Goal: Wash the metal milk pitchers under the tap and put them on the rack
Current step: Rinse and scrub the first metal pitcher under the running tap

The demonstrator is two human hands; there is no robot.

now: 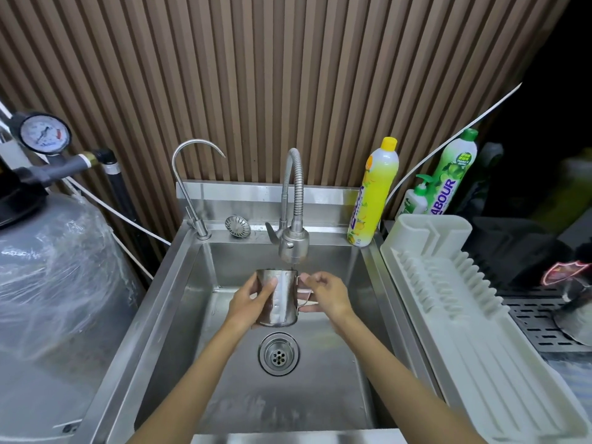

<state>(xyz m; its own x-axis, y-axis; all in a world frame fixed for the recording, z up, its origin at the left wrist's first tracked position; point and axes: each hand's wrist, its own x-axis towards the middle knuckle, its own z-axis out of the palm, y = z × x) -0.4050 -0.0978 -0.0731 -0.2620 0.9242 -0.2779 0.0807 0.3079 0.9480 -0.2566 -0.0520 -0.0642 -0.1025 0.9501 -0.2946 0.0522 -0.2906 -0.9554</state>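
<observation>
Pitcher: upright, held over mid-basin of sink, rim just under tap nozzle, above and behind drain; handle to the R.
L hand: fingers + thumb curled round pitcher body from its L side, grasping it.
R hand: fingers curled on pitcher handle, thumb on top, grasping it.
Tap: flex-neck, centre of sink's back edge, nozzle aimed down at pitcher rim; water flow too faint to tell.
Sink: steel, 1 basin; wet sheen on floor near front edge.
Drain: basin centre, holes visible.
Strainer: loose on back ledge, just L of tap.
Faucet: thin gooseneck, back-L corner of sink.
Rack: white plastic, along sink's R edge, pegs upright.
Yellow bottle: standing at back-R corner of sink ledge.
Pump bottle + green bottle: side by side behind rack's back end.
Metal vessel: far R past rack, on black grate; blurred, kind unclear.
Tank: grey, plastic-wrapped, L of sink; gauge above it.
</observation>
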